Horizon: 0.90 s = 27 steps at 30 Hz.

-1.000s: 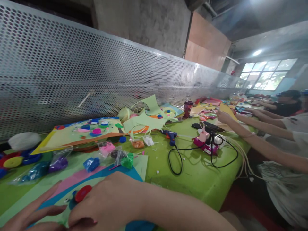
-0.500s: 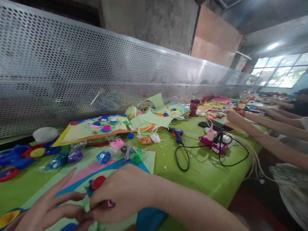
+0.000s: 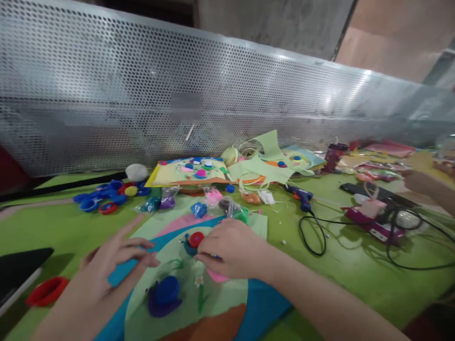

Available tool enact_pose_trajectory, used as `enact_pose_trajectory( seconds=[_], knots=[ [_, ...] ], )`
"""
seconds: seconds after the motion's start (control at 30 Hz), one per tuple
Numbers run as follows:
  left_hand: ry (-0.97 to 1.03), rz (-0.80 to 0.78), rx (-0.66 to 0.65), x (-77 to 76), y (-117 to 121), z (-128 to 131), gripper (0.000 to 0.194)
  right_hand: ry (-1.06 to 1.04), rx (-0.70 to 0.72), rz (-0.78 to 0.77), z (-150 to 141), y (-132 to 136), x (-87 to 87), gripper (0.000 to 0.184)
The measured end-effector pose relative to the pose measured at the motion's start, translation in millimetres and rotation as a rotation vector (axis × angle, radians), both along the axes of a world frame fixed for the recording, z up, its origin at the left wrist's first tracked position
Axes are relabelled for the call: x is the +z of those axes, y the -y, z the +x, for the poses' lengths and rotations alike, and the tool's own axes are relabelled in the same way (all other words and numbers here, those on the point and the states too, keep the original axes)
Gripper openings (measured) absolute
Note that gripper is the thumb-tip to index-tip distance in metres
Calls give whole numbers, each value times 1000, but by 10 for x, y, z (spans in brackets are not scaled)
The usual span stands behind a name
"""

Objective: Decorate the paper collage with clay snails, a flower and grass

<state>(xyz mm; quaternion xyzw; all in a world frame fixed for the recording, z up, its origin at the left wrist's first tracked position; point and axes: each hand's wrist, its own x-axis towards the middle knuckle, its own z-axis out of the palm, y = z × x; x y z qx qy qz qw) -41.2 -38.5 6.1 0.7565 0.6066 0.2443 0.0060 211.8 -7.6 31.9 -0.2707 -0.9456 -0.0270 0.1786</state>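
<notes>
A layered paper collage [image 3: 220, 308] in light green, blue, pink and brown lies on the green table in front of me. On it sit a red bottle cap [image 3: 196, 239] and a blue cap on a purple clay shape [image 3: 164, 294]. My right hand [image 3: 231, 249] rests on the collage just right of the red cap, its fingers curled in a pinch on something small I cannot make out. My left hand [image 3: 113, 265] lies flat on the collage's left part, fingers stretched toward the right hand.
A perforated metal screen [image 3: 213, 104] runs along the table's far edge. Blue and red caps [image 3: 106, 196], small bags of clay [image 3: 199, 208], another collage [image 3: 188, 173], a blue glue gun [image 3: 302, 196] with black cable, a pink device [image 3: 369, 215] and a black tablet [image 3: 17, 272] lie around. Another person's hand [image 3: 423, 182] is at the right.
The view has swung left and down, and the neighbours at the right have mostly left the frame. Both hands now sit further up on the collage, near the red cap.
</notes>
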Motion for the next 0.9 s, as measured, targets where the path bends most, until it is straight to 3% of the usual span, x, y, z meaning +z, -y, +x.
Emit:
enact_pose_trajectory(
  seconds=[0.1, 0.37, 0.6, 0.8, 0.9],
  knots=[
    [-17, -172, -14, 54, -17, -82, 39, -66, 52, 10, -73, -41, -118, 27],
    [-19, -11, -137, -84, 108, 151, 31, -136, 58, -49, -230, -34, -168, 19],
    [-61, 126, -157, -126, 149, 218, 66, -384, 161, -229, -305, -10, -188, 20],
    [-15, 143, -153, -165, 139, 290, 59, -437, 174, -244, -330, 68, -185, 20],
    [-64, 141, -173, -189, 98, 253, 65, -420, 170, -289, -318, 93, -175, 16]
  ],
)
